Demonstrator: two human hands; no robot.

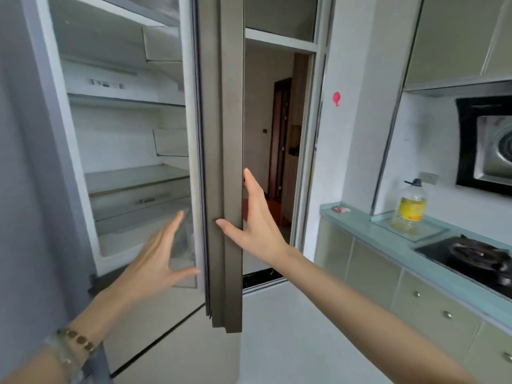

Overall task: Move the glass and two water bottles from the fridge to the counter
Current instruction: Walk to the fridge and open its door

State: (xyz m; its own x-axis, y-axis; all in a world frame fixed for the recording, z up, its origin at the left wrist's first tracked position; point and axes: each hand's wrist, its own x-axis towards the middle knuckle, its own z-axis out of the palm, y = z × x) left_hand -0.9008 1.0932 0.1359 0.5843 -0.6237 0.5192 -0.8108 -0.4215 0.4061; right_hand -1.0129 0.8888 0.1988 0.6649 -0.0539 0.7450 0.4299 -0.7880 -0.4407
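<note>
Both hands [155, 261] open — fridge [124, 151] shelves bare, white.

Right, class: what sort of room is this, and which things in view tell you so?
Most likely a home kitchen. An open fridge stands at left, a gas hob is set into the counter, and a range hood hangs on the wall above it.
</note>
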